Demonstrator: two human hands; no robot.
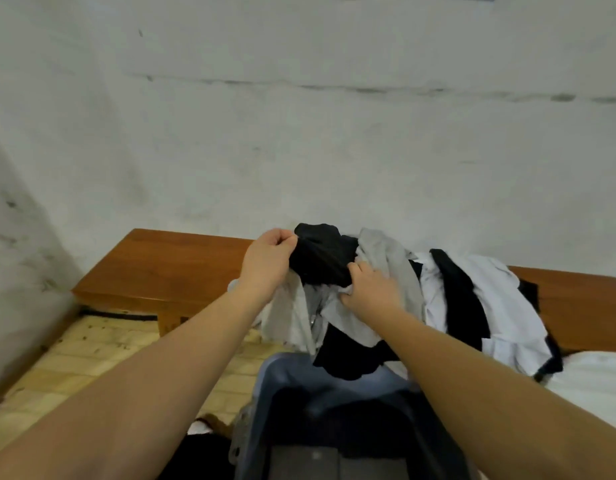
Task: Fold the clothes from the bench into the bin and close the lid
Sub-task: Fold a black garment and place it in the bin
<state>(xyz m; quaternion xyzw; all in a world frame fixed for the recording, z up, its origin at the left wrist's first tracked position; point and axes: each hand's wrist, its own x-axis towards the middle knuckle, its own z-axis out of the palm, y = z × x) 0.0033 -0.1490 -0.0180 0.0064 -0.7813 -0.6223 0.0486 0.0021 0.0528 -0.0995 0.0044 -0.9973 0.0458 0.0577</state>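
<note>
Head view, looking down over both forearms toward a wooden bench (pixel 168 265) set against a pale, stained wall (pixel 299 133).

Left hand (pixel 268 261): fingers curled closed, pinching the upper left edge of a black garment (pixel 320 258) between thumb and fingertips. The cloth bunches just right of the knuckles and is raised above the pile.

Right hand (pixel 368 289): fingers bent and closed into the lower right part of the same black garment, where it meets grey cloth (pixel 386 258). How much grey cloth is caught in that grip cannot be told.

The black garment spans the gap between the two hands, slack and crumpled.

The rest of the clothes pile (pixel 472 299) lies on the bench to the right: white, grey and black pieces tangled, some draping off the front edge.

Bin (pixel 282 379): blue-grey, open, directly below the hands in front of the bench; dark interior. A black piece hangs over its far rim.

Floor (pixel 74 362) at left is yellowish brick.
</note>
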